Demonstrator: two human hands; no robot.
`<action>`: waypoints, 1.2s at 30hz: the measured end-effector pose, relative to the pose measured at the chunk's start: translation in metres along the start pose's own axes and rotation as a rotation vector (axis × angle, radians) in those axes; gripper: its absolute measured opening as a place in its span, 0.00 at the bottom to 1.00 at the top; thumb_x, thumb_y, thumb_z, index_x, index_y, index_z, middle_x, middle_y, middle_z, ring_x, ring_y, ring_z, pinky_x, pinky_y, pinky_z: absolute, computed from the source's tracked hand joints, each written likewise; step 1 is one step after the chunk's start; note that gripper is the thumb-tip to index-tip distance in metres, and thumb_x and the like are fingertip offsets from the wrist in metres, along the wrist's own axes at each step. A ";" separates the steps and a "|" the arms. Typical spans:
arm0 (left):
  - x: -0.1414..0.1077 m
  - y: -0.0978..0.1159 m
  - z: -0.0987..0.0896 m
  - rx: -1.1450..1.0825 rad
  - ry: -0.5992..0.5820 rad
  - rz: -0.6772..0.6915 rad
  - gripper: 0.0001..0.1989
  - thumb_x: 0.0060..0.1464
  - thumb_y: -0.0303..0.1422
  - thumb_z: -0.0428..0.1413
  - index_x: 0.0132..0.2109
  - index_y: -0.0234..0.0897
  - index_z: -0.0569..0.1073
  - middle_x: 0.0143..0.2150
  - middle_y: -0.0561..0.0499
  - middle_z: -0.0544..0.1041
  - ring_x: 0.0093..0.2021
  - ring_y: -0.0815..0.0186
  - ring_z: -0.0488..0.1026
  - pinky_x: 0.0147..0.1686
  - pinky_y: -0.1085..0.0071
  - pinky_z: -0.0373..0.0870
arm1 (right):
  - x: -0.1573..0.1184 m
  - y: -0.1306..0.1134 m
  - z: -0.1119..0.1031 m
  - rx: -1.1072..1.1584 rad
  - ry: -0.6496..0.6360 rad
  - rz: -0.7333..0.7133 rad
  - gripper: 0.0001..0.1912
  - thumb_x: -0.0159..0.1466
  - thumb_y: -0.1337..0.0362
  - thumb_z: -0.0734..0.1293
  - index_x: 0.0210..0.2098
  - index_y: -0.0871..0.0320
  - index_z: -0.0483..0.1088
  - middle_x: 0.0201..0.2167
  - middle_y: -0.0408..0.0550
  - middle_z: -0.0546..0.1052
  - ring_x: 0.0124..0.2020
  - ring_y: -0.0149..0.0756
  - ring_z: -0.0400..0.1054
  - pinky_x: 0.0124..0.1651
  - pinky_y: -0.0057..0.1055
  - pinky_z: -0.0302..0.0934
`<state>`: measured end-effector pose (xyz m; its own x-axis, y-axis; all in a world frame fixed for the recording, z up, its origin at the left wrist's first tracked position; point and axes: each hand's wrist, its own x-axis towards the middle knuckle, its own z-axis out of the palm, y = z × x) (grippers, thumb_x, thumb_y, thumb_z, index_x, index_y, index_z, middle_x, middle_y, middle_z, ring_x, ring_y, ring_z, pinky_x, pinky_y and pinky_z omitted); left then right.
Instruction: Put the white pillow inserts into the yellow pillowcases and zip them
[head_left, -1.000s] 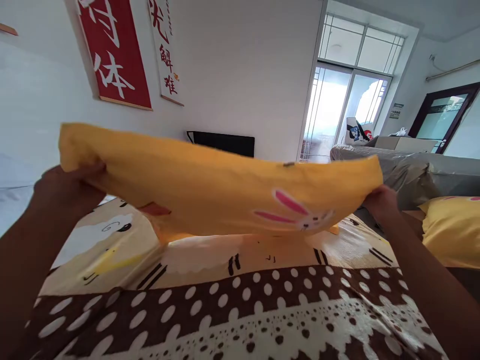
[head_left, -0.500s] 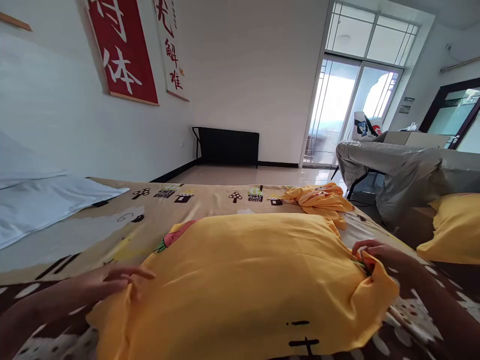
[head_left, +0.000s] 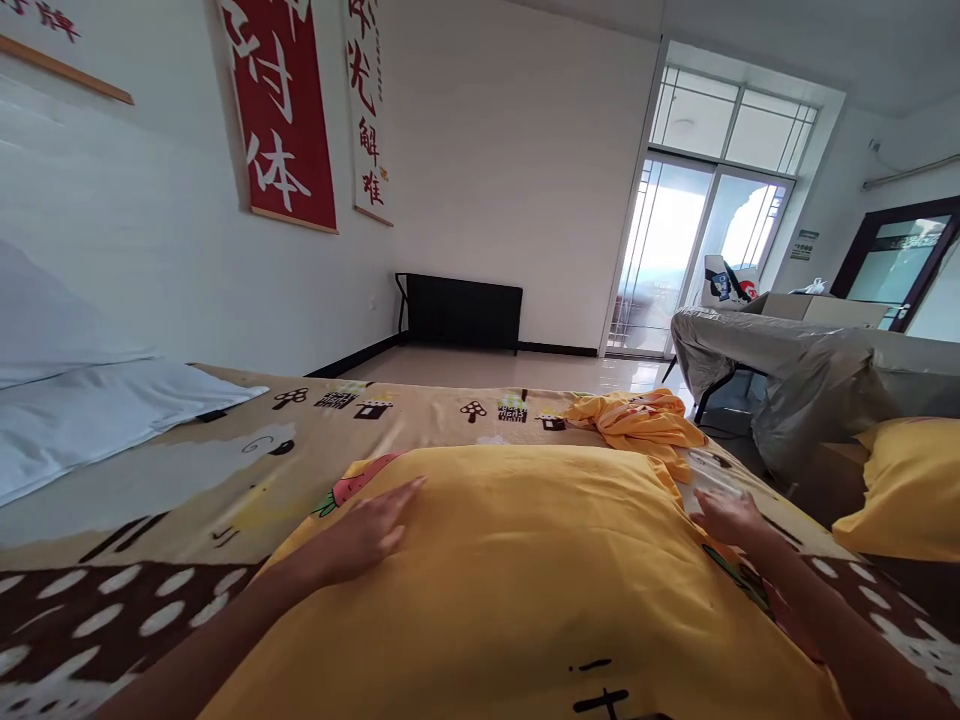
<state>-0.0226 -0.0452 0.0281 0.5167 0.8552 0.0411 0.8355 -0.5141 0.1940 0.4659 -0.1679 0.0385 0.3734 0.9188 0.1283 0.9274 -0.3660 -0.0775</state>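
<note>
A plump yellow pillow [head_left: 517, 570] lies on the bed in front of me, with a pink strawberry-like print at its far left corner and dark marks at the near edge. My left hand [head_left: 371, 535] rests on its upper left part, index finger stretched out and the other fingers loosely bent, gripping nothing. At the far right edge, my right hand [head_left: 727, 518] touches the pillow's side with fingers bent but apart. A green and dark print shows beneath my right wrist. The pillow's near end runs out of view.
A crumpled yellow cloth [head_left: 637, 418] lies beyond the pillow on the patterned bed sheet [head_left: 420, 415]. White fabric [head_left: 127, 410] is at the left. Another yellow pillow [head_left: 911, 490] sits at the right, near a plastic-covered table [head_left: 810, 350]. A black folded frame [head_left: 465, 312] stands by the wall.
Both hands have let go of the pillow's side edges. My left hand has moved right and away from me onto the pillow's top; the right moved slightly. The pillow looks smoother and lies nearer.
</note>
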 end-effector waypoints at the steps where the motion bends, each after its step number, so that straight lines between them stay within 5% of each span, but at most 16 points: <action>1: 0.007 0.021 -0.005 0.008 -0.009 0.031 0.34 0.52 0.33 0.44 0.67 0.36 0.52 0.68 0.49 0.54 0.66 0.58 0.54 0.62 0.65 0.54 | 0.005 -0.012 -0.007 -0.001 0.002 -0.043 0.12 0.57 0.59 0.63 0.36 0.57 0.74 0.40 0.59 0.78 0.46 0.54 0.70 0.51 0.51 0.57; 7: 0.079 0.133 -0.011 -0.020 0.156 0.199 0.33 0.52 0.24 0.42 0.66 0.43 0.55 0.67 0.52 0.57 0.65 0.58 0.57 0.62 0.62 0.54 | 0.032 -0.128 -0.019 0.142 0.061 -0.312 0.22 0.64 0.59 0.57 0.56 0.56 0.64 0.58 0.55 0.68 0.58 0.47 0.62 0.58 0.42 0.51; 11: 0.111 0.154 0.024 -0.068 0.223 0.165 0.25 0.60 0.32 0.39 0.63 0.42 0.60 0.65 0.49 0.61 0.66 0.59 0.55 0.64 0.63 0.50 | 0.038 -0.171 0.018 0.231 0.072 -0.379 0.28 0.68 0.51 0.50 0.63 0.56 0.55 0.66 0.50 0.56 0.67 0.38 0.47 0.64 0.40 0.41; 16: 0.104 0.092 0.056 -0.093 0.129 0.091 0.27 0.62 0.46 0.37 0.63 0.44 0.61 0.67 0.53 0.58 0.67 0.60 0.52 0.65 0.64 0.47 | 0.041 -0.136 0.066 0.298 0.067 -0.327 0.28 0.68 0.50 0.48 0.61 0.55 0.59 0.66 0.48 0.56 0.67 0.36 0.45 0.66 0.42 0.35; 20: 0.088 0.025 0.059 -0.065 0.107 -0.073 0.31 0.62 0.44 0.33 0.66 0.34 0.54 0.68 0.45 0.53 0.68 0.59 0.48 0.65 0.56 0.43 | 0.052 -0.079 0.089 0.380 0.100 -0.187 0.29 0.68 0.49 0.47 0.63 0.54 0.57 0.66 0.44 0.56 0.67 0.35 0.45 0.67 0.40 0.37; 24: 0.075 -0.002 0.057 0.026 0.063 -0.208 0.30 0.61 0.43 0.31 0.67 0.38 0.51 0.69 0.48 0.49 0.69 0.60 0.44 0.65 0.52 0.42 | 0.052 -0.028 0.109 0.396 0.018 -0.124 0.30 0.69 0.50 0.45 0.65 0.56 0.53 0.66 0.43 0.56 0.67 0.33 0.47 0.66 0.35 0.41; 28: 0.068 0.004 0.034 0.101 -0.044 -0.283 0.27 0.61 0.35 0.34 0.65 0.37 0.58 0.66 0.44 0.59 0.65 0.55 0.57 0.60 0.52 0.55 | 0.039 0.003 0.111 0.346 -0.027 -0.093 0.28 0.69 0.55 0.47 0.63 0.61 0.56 0.64 0.49 0.60 0.64 0.34 0.53 0.64 0.34 0.47; 31: 0.075 0.023 0.007 0.121 -0.058 -0.325 0.22 0.56 0.30 0.43 0.54 0.36 0.72 0.53 0.38 0.74 0.52 0.48 0.71 0.49 0.53 0.66 | 0.040 0.001 0.091 0.282 -0.007 -0.084 0.24 0.67 0.59 0.52 0.58 0.60 0.63 0.60 0.54 0.66 0.61 0.43 0.58 0.61 0.42 0.51; 34: 0.098 0.059 -0.012 0.139 -0.004 -0.309 0.15 0.55 0.29 0.48 0.46 0.31 0.75 0.47 0.35 0.76 0.49 0.49 0.73 0.46 0.54 0.67 | 0.055 -0.034 0.056 0.244 0.061 -0.142 0.22 0.66 0.64 0.53 0.56 0.60 0.65 0.60 0.56 0.66 0.61 0.44 0.58 0.62 0.41 0.48; 36: 0.122 0.093 -0.013 0.122 0.024 -0.241 0.15 0.59 0.33 0.50 0.50 0.31 0.72 0.48 0.39 0.75 0.49 0.55 0.72 0.50 0.53 0.66 | 0.069 -0.075 0.035 0.244 0.082 -0.220 0.23 0.66 0.65 0.52 0.59 0.59 0.62 0.61 0.54 0.65 0.61 0.43 0.59 0.61 0.39 0.49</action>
<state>0.1156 0.0117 0.0635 0.2965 0.9545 0.0317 0.9510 -0.2981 0.0817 0.4212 -0.0717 0.0183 0.1752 0.9531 0.2469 0.9565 -0.1054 -0.2719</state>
